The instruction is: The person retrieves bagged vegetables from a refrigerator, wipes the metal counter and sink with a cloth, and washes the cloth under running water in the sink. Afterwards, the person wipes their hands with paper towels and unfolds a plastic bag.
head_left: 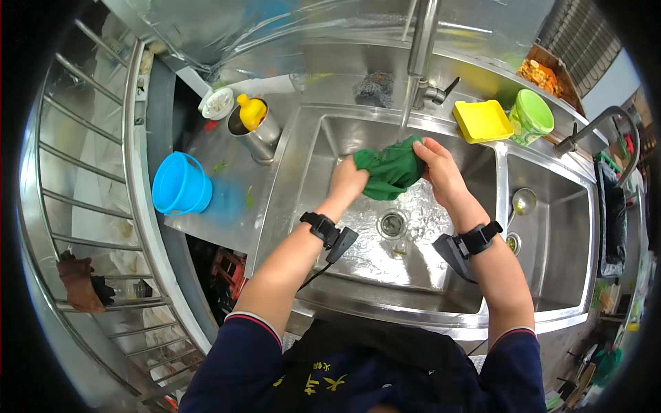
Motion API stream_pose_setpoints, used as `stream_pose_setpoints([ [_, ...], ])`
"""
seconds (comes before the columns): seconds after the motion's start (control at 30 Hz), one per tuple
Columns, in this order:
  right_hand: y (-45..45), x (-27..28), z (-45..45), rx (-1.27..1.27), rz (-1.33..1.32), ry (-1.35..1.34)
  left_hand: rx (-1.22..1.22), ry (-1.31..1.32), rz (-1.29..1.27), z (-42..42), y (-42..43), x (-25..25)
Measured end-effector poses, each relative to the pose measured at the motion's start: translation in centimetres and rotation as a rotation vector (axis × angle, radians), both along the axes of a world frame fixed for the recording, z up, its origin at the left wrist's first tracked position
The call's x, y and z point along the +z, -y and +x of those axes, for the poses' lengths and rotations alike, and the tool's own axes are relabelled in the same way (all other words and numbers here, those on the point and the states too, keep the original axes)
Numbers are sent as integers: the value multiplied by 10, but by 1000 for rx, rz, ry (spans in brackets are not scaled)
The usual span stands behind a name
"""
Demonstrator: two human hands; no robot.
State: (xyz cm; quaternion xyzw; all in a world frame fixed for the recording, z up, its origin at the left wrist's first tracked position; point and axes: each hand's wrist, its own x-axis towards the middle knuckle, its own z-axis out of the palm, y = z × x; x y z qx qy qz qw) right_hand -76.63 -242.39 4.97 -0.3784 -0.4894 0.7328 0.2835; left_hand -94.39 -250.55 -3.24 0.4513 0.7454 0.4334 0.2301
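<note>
A wet-looking green cloth [391, 172] is stretched between my hands over the large sink basin [330, 255]. My left hand [350, 180] is closed on the cloth's left end. On the other side, my right hand [439, 168] grips its right edge, with the thumb and fingers around the fabric. Water runs from the faucet [421, 69] down onto the back of the cloth. Below it, the round drain [392, 224] shows in the wet basin floor, with small scraps near it.
On the left counter stand a blue bucket [180, 186] and a metal container [265, 141] holding a yellow item. A yellow tray [482, 121] and green bucket [531, 115] sit on the back ledge. A ladle [523, 202] rests in the right basin. A steel scrubber [375, 88] lies behind the sink.
</note>
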Motion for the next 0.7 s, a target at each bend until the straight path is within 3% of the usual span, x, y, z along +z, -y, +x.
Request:
stream_pose_setpoints([
  [0.03, -4, 0, 2, -11, 3, -1, -11, -1, 3, -4, 0, -2],
  [0.1, -14, -2, -2, -63, -41, -112, 192, 791, -197, -14, 5, -1],
  [0.13, -13, 12, -3, -24, -65, -88, 167, 1009, -108, -16, 6, -4],
  [0.17, -6, 24, -5, -64, -53, -28, 178, 1007, -107, -20, 6, -8],
  [0.23, -24, 17, 1, 351, 341, 445, 96, 1297, 148, -11, 2, 14],
  [0.3, -26, 8, 9, 604, 991, 937, 12, 1356, 208, -12, 1, 30],
  [0.37, -36, -10, 17, 597, 1141, 953, 59, 766, 118, -16, -2, 29],
  [0.43, -44, -10, 13, 396, 517, 754, 86, 701, 72, -15, 5, 28],
  [0.47, -45, -36, 9, 221, 409, 451, 162, 747, 42, -16, 7, 17],
  [0.5, -41, -35, 5, 222, 408, 447, 234, 791, 10, -16, 9, 5],
  [0.57, -29, -26, -11, 9, -107, -92, 318, 748, -59, -10, 12, -16],
  [0.63, -15, -23, -23, -7, -145, -122, 495, 1097, -287, 4, 12, -18],
  [0.67, -8, -24, -27, -16, -153, -174, 498, 1100, -292, 11, 8, -19],
  [0.7, -4, -26, -29, -24, -161, -225, 539, 1312, -279, 20, 4, 3],
])
